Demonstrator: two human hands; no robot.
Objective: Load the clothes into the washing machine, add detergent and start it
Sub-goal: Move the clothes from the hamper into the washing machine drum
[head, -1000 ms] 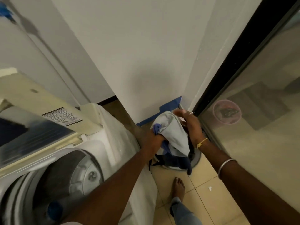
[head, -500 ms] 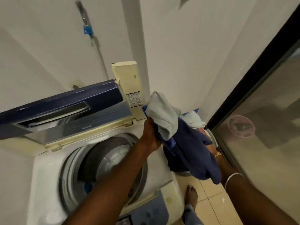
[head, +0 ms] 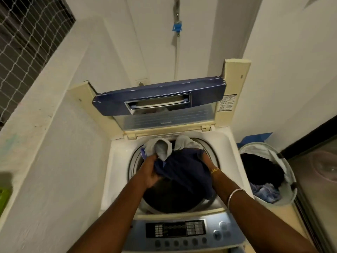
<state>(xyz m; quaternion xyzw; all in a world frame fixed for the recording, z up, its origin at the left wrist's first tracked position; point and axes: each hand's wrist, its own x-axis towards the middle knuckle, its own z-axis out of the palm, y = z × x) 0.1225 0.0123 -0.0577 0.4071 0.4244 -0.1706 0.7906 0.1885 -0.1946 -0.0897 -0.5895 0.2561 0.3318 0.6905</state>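
Note:
A top-loading washing machine (head: 118,161) stands before me with its blue lid (head: 158,99) folded up at the back. Over its open drum (head: 175,199) I hold a bundle of clothes (head: 184,167), dark blue cloth with pale grey pieces on top. My left hand (head: 149,172) grips the bundle's left side. My right hand (head: 207,161) grips its right side, partly hidden by the cloth. The control panel (head: 182,230) with buttons lies at the machine's near edge. No detergent is in view.
A white laundry basket (head: 284,179) with dark and light blue clothes stands on the floor right of the machine. A glass door (head: 319,179) is at far right. A white ledge (head: 27,115) runs along the left, with a green object (head: 4,198) on it.
Both hands have carried the bundle of clothes from the basket on the right, up and left, to above the open drum. My view has swung left onto the machine.

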